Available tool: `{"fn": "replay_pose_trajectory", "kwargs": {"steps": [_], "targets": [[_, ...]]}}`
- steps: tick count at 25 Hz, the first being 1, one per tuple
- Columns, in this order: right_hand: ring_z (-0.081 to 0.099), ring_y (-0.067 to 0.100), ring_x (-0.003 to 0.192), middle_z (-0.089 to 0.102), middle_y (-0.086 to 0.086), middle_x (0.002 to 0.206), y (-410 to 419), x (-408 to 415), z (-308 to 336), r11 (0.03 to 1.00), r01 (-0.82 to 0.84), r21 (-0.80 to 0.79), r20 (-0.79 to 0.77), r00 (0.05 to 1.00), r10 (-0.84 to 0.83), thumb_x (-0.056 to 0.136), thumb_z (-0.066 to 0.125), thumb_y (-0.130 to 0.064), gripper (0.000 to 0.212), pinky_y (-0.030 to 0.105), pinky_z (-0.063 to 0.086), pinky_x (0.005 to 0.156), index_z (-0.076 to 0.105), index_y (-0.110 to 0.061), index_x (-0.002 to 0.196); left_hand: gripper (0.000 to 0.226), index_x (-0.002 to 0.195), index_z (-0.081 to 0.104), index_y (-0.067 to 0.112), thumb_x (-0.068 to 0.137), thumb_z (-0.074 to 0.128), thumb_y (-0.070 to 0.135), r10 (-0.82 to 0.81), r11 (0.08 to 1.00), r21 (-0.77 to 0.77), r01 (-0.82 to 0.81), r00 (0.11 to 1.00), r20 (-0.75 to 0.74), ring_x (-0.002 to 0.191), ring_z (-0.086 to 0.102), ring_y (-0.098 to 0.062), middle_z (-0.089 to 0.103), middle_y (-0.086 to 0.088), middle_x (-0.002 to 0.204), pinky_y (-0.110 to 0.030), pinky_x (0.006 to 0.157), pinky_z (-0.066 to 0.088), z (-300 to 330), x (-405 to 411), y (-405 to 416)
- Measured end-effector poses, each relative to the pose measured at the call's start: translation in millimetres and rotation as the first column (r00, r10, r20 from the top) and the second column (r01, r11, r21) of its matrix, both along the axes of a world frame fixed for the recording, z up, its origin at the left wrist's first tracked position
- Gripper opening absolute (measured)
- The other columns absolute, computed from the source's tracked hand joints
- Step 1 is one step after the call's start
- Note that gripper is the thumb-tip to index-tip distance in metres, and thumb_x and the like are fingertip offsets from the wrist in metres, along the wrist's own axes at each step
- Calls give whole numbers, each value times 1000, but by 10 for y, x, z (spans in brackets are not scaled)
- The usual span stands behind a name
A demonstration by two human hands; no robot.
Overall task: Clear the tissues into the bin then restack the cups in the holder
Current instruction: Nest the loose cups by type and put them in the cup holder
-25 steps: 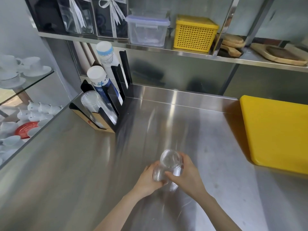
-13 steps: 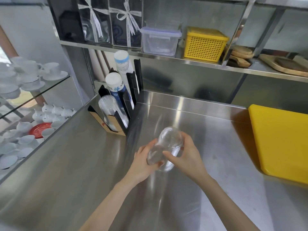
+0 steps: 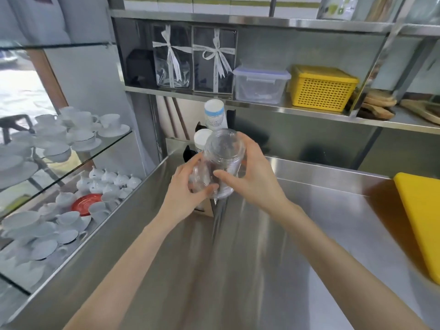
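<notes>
Both hands, left hand [image 3: 183,194] and right hand [image 3: 252,179], have carried the clear cup stack [image 3: 221,163] toward twelve o'clock, gripping it over the cup holder [image 3: 204,210]; restacking looks imminent.

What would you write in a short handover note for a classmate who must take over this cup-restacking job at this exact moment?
Left hand: gripping the lower, open end of the clear plastic cups.
Right hand: gripping the same cups from the right side.
Cups: held in the air, base up, directly in front of the black cup holder at the back left of the steel counter.
Holder: two white paper cup stacks already stand in it.
Done: no tissues visible on the counter.
Left: slide the clear cups into the holder's front slot, which the hands hide.
</notes>
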State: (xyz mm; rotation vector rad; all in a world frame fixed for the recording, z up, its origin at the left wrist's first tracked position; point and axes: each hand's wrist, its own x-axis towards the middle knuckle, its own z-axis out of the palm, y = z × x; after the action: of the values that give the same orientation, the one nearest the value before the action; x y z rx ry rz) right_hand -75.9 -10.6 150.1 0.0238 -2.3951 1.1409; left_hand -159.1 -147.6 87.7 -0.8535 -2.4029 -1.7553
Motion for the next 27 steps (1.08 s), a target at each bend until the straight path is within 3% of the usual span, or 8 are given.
{"fn": "replay_pose_trajectory", "kwargs": {"steps": [6,10,12,17,19,21,25,27], "targets": [[41,10,119,44,3,135,-180,-586,-12,1000,5,-9,-10,1000,-5,74,72,-19,72,25,36,98,31,-21,133,68,130,34,38,75,71,20,-15,1000,-3,15,1000,-25,126,41,-15,41,7,129,-31,90,49,-10,-571,-128],[41,15,125,42,3,138,-178,-832,-168,999,-2,-43,65,998,5,74,71,-18,74,24,34,99,28,-22,136,72,132,29,41,71,68,42,-8,991,-135,4,999,-32,123,44,-19,42,1,135,-46,96,48,-212,-796,-168],[42,16,125,42,3,139,-165,-913,-255,999,-1,-49,96,995,5,75,70,-19,75,26,36,100,28,-20,136,74,134,26,39,70,62,50,-6,978,-210,-2,999,-37,123,43,-20,42,0,134,-46,101,44,-287,-858,-160],[40,15,126,38,2,140,-141,-1020,-458,997,56,-55,179,983,-46,76,70,-22,77,21,32,95,25,-18,139,69,136,30,22,78,65,33,-3,931,-362,-41,993,-120,117,43,-25,54,-6,127,-29,94,34,-394,-933,-123],[40,17,127,39,4,140,-134,-1037,-532,996,57,-71,187,981,-43,76,70,-22,76,21,33,95,26,-18,138,66,134,33,18,78,66,29,4,915,-397,-66,988,-154,116,42,-27,55,-7,126,-27,91,31,-409,-952,-110],[39,19,129,39,4,141,-134,-1070,-592,996,54,-64,207,977,-40,76,70,-22,78,22,33,97,23,-18,139,66,134,34,15,77,66,28,-10,905,-421,-59,987,-159,120,41,-28,52,-9,131,-29,97,31,-393,-970,-109],[28,21,137,31,6,148,-118,-1110,-680,995,-33,90,284,959,6,80,67,-27,86,33,32,106,10,-12,143,72,139,26,18,79,65,27,-79,920,-390,39,993,-86,128,40,-22,42,-6,140,-34,107,32,-266,-984,-174],[23,18,139,24,5,151,-90,-1067,-687,984,-65,164,294,956,14,83,63,-28,84,30,28,108,7,-12,144,73,139,25,20,79,66,26,-84,933,-357,51,993,-79,128,42,-17,40,-3,143,-32,107,34,-199,-967,-207]]}}
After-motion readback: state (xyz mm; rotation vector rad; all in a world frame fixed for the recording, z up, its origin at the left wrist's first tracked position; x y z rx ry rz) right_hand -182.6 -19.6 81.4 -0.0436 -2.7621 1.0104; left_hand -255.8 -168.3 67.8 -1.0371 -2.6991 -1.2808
